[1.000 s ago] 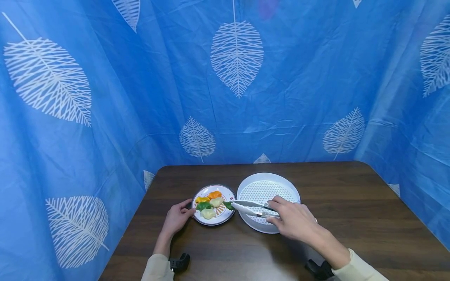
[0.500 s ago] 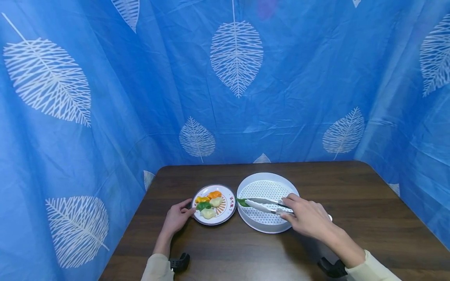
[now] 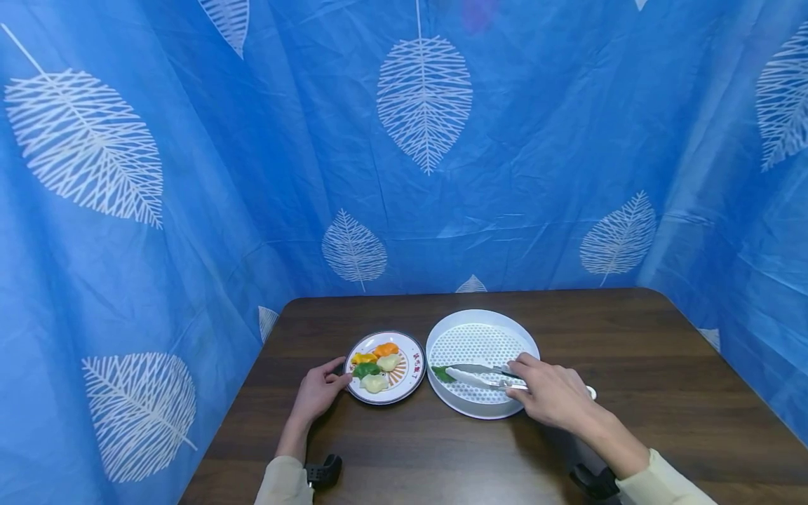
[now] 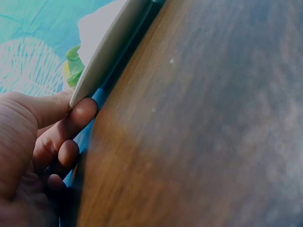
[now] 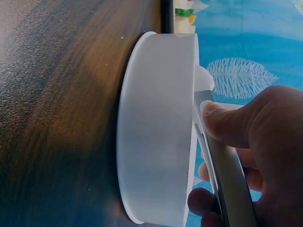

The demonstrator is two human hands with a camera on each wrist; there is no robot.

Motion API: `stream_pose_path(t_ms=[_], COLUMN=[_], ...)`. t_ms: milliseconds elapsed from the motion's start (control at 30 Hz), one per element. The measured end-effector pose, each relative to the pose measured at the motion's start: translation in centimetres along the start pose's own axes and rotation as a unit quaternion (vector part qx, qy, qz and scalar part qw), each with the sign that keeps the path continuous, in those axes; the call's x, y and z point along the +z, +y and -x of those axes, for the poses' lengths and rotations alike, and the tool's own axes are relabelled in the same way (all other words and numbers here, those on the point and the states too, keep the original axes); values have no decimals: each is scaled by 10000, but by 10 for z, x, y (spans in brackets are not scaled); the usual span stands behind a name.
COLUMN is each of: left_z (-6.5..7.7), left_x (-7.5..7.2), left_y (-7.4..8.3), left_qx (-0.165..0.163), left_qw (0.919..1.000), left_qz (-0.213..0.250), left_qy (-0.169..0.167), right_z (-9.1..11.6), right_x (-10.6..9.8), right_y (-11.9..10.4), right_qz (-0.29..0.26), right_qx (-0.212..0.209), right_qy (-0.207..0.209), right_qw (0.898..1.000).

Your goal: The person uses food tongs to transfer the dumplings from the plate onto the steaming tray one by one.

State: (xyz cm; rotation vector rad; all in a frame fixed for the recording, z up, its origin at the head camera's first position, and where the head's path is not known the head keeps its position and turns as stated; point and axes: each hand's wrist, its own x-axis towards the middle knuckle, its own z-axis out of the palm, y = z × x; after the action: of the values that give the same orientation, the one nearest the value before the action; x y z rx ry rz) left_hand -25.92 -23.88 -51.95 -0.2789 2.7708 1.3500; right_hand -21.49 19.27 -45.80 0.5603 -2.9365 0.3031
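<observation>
My left hand (image 3: pixel 318 393) pinches the left rim of a white plate (image 3: pixel 413 372); in the left wrist view the thumb lies on top and the fingers underneath. On the plate lie several coloured dumplings: yellow (image 3: pixel 362 358), orange (image 3: pixel 386 349), green (image 3: pixel 366 370) and pale ones (image 3: pixel 374 384). My right hand (image 3: pixel 555 394) grips a pair of tongs (image 3: pixel 470 379) with white tips. At those tips a green dumpling (image 3: pixel 442 374) sits low inside the left part of a round white steamer tray (image 3: pixel 476 340) with a perforated bottom. The tray wall (image 5: pixel 156 127) hides the tips in the right wrist view.
Plate and tray stand side by side, rims nearly meeting, on a dark wooden table (image 3: pixel 416 449). Behind and to both sides hangs a blue curtain (image 3: pixel 505 210) with white leaf prints. Each wrist carries a black strap mount (image 3: pixel 324 471).
The tongs carried the green dumpling rightward from above the plate's right edge into the tray, then lower toward its bottom. The left hand and plate stayed put.
</observation>
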Motion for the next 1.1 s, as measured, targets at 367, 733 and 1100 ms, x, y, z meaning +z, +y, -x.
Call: stream_pose_path(t_ms=[367,733,1100], left_z=[-1,2,1], left_x=[1,0,1], left_y=[-1,-1,0], left_qx=[8,-41,-94], left_qw=[10000,10000,9999], left_qz=[44,70,64], left_qy=[9,11,-17], right_z=[2,3,-4], right_x=[1,-3,3], right_y=[0,-6,-30], right_qz=[45,27,-149], right_qx=[94,84,65], right_qy=[-188,84,183], right_qw=[9998,9999,9997])
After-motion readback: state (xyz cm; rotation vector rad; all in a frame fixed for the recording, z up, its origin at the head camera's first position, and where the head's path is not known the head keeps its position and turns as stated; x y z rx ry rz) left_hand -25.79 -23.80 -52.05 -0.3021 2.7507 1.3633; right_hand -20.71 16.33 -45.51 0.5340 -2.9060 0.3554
